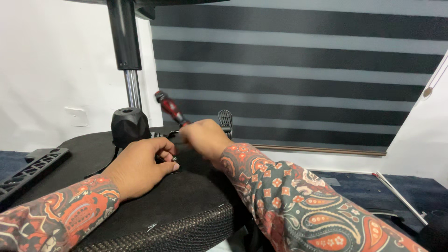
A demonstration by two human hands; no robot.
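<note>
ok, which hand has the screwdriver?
The right hand: it grips the red-and-black screwdriver, whose handle sticks up to the left. The left hand rests on the black chair underside, fingers at a small bolt.

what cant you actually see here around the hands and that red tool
- Head view: screwdriver tip, hidden behind the right hand.
- Head view: small metal part at the left hand fingers, too small to identify.
- Head view: chair post top, cut off by the upper edge.

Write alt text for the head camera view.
A person's right hand grips a red-and-black screwdriver on the underside of an upturned black office chair seat, while the left hand pinches a small metal screw beside it. Striped blinds hang behind.
</note>
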